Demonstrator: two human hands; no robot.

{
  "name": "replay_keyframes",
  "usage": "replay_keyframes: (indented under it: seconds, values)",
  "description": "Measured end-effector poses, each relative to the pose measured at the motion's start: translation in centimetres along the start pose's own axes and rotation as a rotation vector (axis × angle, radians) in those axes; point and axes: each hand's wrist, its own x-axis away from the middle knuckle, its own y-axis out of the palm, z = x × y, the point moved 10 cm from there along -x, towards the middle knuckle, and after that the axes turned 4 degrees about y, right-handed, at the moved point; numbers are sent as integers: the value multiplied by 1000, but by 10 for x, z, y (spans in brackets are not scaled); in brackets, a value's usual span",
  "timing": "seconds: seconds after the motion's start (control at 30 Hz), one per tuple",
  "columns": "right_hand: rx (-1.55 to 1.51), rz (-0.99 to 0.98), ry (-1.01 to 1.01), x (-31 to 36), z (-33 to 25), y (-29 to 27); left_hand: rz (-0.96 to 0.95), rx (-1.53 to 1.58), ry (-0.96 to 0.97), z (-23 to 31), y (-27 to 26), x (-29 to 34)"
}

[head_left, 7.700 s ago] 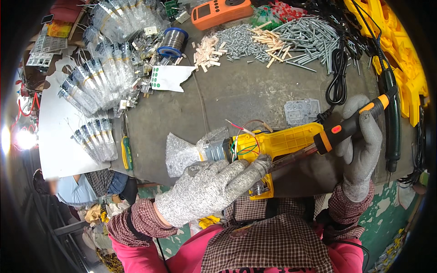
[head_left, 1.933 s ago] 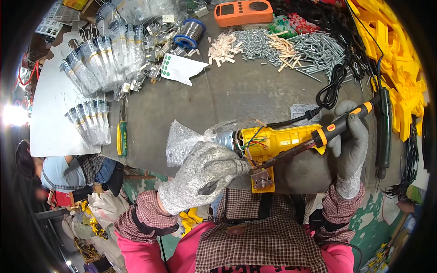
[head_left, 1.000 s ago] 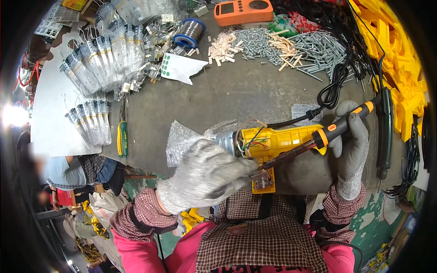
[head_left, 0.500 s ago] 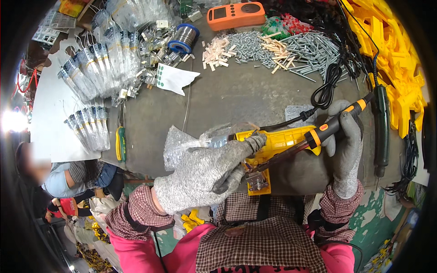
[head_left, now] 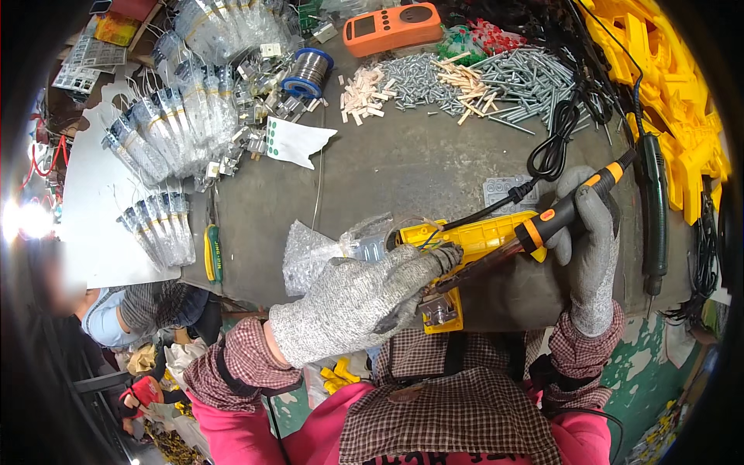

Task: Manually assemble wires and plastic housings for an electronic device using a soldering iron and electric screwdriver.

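Note:
My left hand (head_left: 353,302), in a grey knit glove, is closed over the left part of a yellow plastic housing (head_left: 492,231). Its fingers hide much of the middle, and fine wires show beside them. A metal fitting (head_left: 439,310) sits in the housing's lower arm. My gloved right hand (head_left: 595,256) is wrapped round a soldering iron (head_left: 554,223) with a black and orange handle. The iron slants down leftward to the left fingertips, where its tip is hard to see. A black cable (head_left: 496,208) leads to the housing, and a clear bubble-wrapped part (head_left: 318,252) lies left of it.
Screws (head_left: 535,81), wooden pegs (head_left: 364,93), a solder spool (head_left: 308,74) and an orange meter (head_left: 391,29) lie at the back. Wrapped parts (head_left: 155,128) cover the left. A screwdriver (head_left: 213,252) lies nearer. An electric screwdriver (head_left: 655,209) hangs right, beside yellow housings (head_left: 659,85).
The view has shifted slightly. My left fingers have moved a little rightward along the housing, toward the iron's tip. Both hands keep their hold.

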Motion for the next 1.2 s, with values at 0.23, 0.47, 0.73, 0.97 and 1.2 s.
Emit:
replay_keyframes:
  seconds: [0.23, 0.47, 0.73, 0.97, 1.2]
  values:
    - [29, 42, 26, 1, 2, 2, -75, 29, -98, 2, -2, -11]
    - [67, 48, 25, 0, 0, 2, -169, 108, -173, -4, 12, -1]
    - [12, -33, 61, 1, 4, -3, -276, 82, -141, -4, 20, 4]
    - [-5, -18, 40, 0, 1, 1, -185, -39, -63, 9, 5, -8]
    - [-32, -57, 65, 0, 0, -4, -213, -206, 34, 17, 5, -6]
